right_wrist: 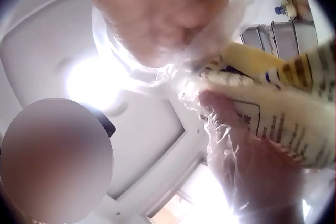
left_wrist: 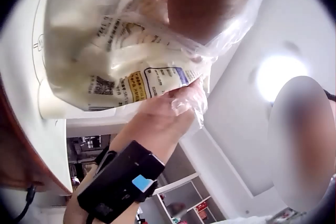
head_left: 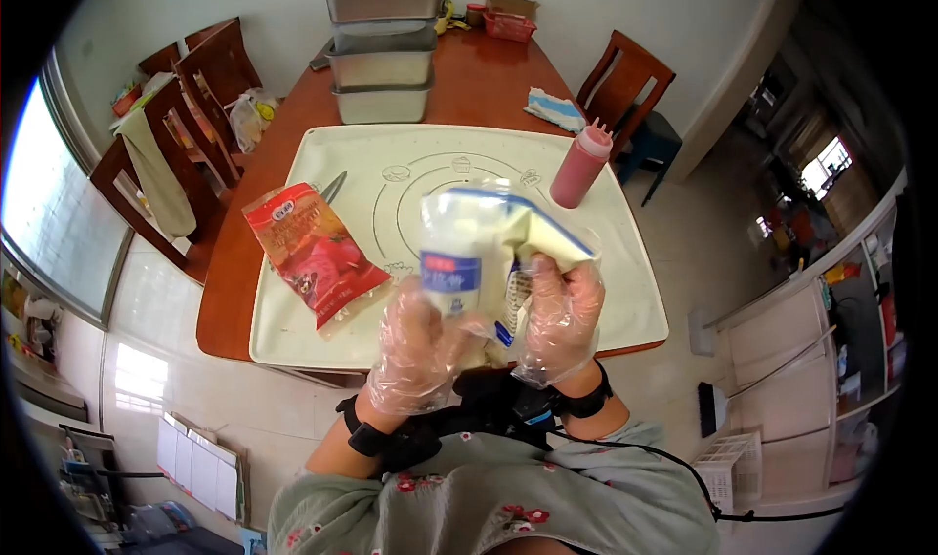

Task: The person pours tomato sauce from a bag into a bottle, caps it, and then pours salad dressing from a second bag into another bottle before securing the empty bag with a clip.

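Observation:
A clear bag with a blue and red label (head_left: 450, 274) is held up over the front of the pale mat; printed text and a code show on the bag (left_wrist: 113, 85) in the left wrist view. The left hand (head_left: 415, 345), in a clear plastic glove, grips its lower left side. Gloved as well, the right hand (head_left: 564, 316) pinches its right side between thumb and fingers. In the right wrist view the bag (right_wrist: 283, 119) is creased beside the fingers. What fills it looks pale. A red packet (head_left: 315, 254) lies on the mat to the left of the hands.
The mat (head_left: 391, 145) covers the near part of a wooden table (head_left: 479, 76). A knife (head_left: 334, 186) lies behind the red packet. A pink squeeze bottle (head_left: 582, 166) stands at the mat's right, near a blue and white packet (head_left: 555, 109). Stacked metal containers (head_left: 383, 62) stand behind.

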`<state>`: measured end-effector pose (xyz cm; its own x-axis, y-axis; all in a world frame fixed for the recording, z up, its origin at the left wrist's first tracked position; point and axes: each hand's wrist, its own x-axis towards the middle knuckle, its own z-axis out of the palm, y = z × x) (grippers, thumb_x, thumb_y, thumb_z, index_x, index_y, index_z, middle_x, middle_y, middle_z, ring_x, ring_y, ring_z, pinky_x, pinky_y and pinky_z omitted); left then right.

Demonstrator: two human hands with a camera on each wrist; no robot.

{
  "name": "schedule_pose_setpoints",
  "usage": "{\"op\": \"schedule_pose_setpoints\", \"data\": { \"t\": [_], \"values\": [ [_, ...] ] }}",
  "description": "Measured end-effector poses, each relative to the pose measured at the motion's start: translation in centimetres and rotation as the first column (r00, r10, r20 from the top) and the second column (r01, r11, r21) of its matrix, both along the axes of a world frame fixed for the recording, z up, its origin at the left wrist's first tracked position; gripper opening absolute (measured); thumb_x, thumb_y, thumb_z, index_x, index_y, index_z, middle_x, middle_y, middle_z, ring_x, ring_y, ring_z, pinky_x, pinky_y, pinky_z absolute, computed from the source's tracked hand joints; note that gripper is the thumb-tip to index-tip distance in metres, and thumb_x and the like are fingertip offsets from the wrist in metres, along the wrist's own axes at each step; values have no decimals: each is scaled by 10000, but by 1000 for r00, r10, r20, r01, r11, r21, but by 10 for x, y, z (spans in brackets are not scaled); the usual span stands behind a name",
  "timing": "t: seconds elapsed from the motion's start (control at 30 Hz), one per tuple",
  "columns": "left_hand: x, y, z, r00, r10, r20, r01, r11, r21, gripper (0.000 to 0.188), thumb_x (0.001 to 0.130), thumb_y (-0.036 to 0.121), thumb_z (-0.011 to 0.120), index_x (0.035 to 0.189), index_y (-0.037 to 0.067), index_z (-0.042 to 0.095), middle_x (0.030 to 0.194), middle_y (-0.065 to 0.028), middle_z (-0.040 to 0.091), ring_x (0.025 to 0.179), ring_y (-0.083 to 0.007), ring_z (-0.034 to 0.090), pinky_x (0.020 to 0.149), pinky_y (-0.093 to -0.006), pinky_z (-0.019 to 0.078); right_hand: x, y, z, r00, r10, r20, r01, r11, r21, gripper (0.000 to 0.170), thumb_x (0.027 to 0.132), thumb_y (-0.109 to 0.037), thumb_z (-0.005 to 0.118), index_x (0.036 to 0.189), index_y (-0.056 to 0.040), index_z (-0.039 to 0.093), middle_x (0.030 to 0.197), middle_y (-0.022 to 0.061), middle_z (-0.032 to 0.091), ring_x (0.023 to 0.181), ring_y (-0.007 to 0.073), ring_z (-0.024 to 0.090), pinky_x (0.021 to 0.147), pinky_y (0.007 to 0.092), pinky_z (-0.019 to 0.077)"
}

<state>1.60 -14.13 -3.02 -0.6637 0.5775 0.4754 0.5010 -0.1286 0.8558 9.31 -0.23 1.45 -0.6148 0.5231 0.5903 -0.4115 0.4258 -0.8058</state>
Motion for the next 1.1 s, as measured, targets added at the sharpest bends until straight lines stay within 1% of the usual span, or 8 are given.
{"op": "schedule_pose_setpoints", "data": {
  "t": [0.2, 0.33, 0.53, 0.7, 0.8, 0.93, 0.97, 1.1],
  "values": [
    [7, -5, 3, 999, -30, 13, 31, 991, -130, 323, 838, 266, 739, 1019, 45, 587, 809, -118, 609, 637, -293, 575, 613, -368, 492, 3, -3, 12, 990, -103, -93, 95, 992, -87, 294, 1032, -213, 457, 1176, 23, 556, 1095, 72, 628, 962, 116, 571, 864, 277, 463],
    [-3, 2, -10, 882, 62, -467, -15, 995, 102, 151, 851, 23, 621, 995, 60, 594, 826, -135, 619, 659, -305, 604, 609, -398, 494, -2, 0, 14, 990, -66, -129, 32, 967, -253, 304, 1030, -211, 457, 1197, 30, 537, 1103, 78, 629, 962, 120, 590, 849, 268, 481],
    [9, -10, -23, 965, 154, -215, -134, 985, 107, 64, 961, 67, 506, 912, 42, 539, 751, -135, 553, 637, -296, 564, 592, -383, 444, -3, -4, 22, 979, -70, -190, -37, 860, -508, 276, 1024, -228, 480, 1113, 19, 563, 1003, 77, 658, 852, 92, 621, 762, 233, 511],
    [5, -18, -32, 974, 228, -10, -228, 973, 24, 201, 998, 121, 469, 853, 7, 548, 712, -122, 525, 593, -294, 497, 580, -362, 428, -5, 15, 18, 935, -147, -324, 3, 914, -406, 237, 1012, -190, 502, 1054, 33, 568, 949, 71, 638, 852, 106, 610, 783, 256, 511],
    [-2, -25, -35, 965, 182, 190, -152, 975, -161, 179, 987, 112, 483, 853, 5, 536, 709, -131, 511, 596, -312, 484, 590, -369, 421, -9, 10, 22, 939, -99, -328, -54, 903, -427, 230, 1008, -171, 509, 1075, 41, 566, 960, 74, 635, 878, 127, 609, 823, 273, 509],
    [2, -18, -26, 985, 39, 166, -34, 999, -34, 207, 926, 196, 595, 1003, 4, 610, 865, -171, 644, 764, -301, 610, 751, -357, 495, -18, 12, 16, 957, -79, -281, -47, 908, -415, 241, 1012, -176, 506, 1106, 36, 571, 981, 74, 638, 870, 128, 612, 835, 268, 511],
    [-3, -19, -22, 958, -146, 247, 172, 981, -85, 322, 876, 240, 676, 1086, 2, 623, 983, -175, 679, 893, -285, 644, 835, -369, 497, -20, 8, 18, 975, -172, -142, 120, 942, -314, 231, 1013, -181, 504, 1105, 16, 581, 991, 66, 641, 872, 117, 616, 822, 258, 511],
    [-7, -15, -17, 919, -130, 371, 163, 985, -58, 362, 870, 215, 698, 1133, -13, 600, 1017, -155, 689, 878, -262, 657, 796, -377, 507, -18, 6, 7, 956, 235, -174, -289, 850, -440, 321, 1025, -266, 479, 1163, 11, 564, 1040, 59, 638, 927, 119, 606, 847, 273, 494]
  ]
}}
